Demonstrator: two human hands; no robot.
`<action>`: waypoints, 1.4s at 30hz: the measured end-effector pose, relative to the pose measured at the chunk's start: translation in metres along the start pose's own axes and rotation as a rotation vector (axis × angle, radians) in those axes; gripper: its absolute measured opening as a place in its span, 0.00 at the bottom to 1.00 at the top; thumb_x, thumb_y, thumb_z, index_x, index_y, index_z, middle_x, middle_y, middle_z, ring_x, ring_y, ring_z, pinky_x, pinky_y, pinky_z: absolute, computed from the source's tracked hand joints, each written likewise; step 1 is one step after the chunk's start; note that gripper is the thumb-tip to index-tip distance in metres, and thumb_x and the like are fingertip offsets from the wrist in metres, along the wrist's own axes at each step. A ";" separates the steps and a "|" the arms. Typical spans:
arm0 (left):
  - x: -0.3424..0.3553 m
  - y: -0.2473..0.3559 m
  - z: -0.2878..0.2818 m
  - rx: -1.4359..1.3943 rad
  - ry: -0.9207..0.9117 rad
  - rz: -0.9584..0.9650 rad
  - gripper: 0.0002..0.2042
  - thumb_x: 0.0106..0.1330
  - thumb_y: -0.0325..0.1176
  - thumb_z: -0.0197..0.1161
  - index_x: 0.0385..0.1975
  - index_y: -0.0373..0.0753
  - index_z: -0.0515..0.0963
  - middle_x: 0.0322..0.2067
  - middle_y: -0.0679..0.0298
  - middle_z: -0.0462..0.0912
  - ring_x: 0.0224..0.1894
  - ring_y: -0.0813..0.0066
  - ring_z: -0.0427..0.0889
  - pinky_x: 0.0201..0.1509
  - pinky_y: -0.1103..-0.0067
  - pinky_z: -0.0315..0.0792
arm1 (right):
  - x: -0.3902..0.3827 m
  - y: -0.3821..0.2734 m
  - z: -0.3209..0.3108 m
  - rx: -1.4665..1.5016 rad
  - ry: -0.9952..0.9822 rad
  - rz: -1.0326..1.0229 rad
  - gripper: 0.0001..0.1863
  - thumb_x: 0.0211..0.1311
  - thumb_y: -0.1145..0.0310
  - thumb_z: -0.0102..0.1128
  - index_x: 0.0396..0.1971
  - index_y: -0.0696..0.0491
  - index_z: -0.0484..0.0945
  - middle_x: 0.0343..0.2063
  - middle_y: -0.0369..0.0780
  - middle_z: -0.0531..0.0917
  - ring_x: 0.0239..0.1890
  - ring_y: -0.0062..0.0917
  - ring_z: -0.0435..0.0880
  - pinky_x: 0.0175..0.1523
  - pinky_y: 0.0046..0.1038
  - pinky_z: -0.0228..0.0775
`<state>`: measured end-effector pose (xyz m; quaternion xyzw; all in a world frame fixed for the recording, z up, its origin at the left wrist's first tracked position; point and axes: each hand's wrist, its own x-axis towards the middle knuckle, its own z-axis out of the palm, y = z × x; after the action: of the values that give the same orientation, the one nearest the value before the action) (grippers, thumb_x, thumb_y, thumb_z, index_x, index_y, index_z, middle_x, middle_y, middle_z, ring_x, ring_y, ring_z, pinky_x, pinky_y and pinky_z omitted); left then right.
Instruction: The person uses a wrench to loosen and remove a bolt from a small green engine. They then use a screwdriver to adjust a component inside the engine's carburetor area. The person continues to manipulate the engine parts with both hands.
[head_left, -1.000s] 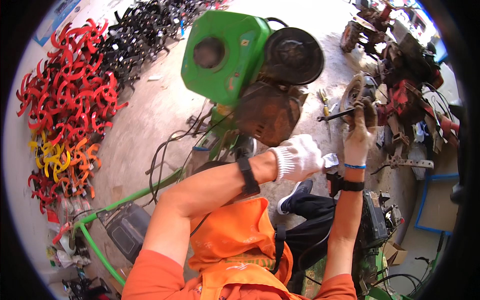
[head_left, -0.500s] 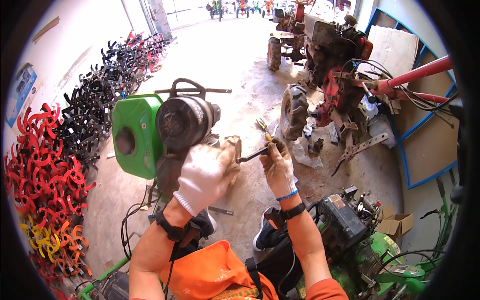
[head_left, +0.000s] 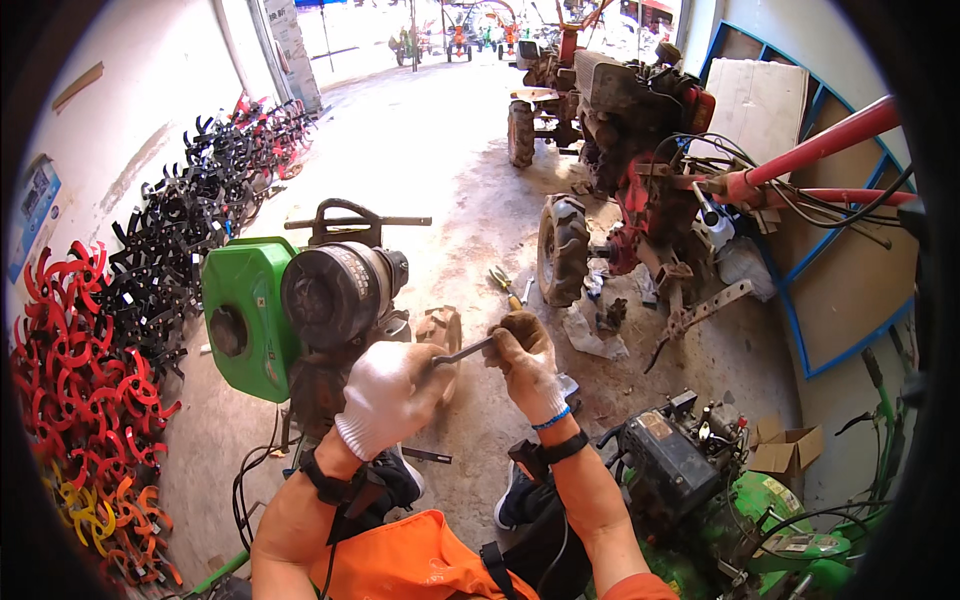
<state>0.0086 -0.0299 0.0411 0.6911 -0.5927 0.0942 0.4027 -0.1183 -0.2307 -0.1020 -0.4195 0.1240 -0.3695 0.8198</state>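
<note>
Near the middle of the frame, I am seeing my right hand [head_left: 526, 368] pinching a dark tool [head_left: 465, 352] by one end; its long axis is running left and slightly down toward the left hand [head_left: 388, 390], whose grip I cannot tell.

At my twelve o'clock, strong daylight floods through a wide, open-fronted doorway [head_left: 365, 42], bleaching the worn, pale grey concrete floor [head_left: 425, 190] almost white; nearer me it looks stained. A scuffed, white-painted wall [head_left: 160, 60] runs along my ten o'clock. At my three o'clock I see a brown, blue-framed flat panel [head_left: 835, 275] leaning on a pale grey wall [head_left: 800, 35].
</note>
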 end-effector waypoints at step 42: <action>-0.025 -0.031 -0.035 0.131 0.069 0.043 0.10 0.67 0.29 0.83 0.45 0.40 0.94 0.28 0.59 0.87 0.31 0.50 0.88 0.42 0.58 0.80 | 0.042 0.034 0.071 -0.828 -0.497 -0.525 0.17 0.73 0.76 0.84 0.59 0.54 0.96 0.50 0.44 0.95 0.51 0.40 0.95 0.59 0.39 0.88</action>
<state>0.0413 0.0116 0.0351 0.6993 -0.5858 0.1651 0.3749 -0.0353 -0.2050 -0.0800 -0.7986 -0.0473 -0.3716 0.4711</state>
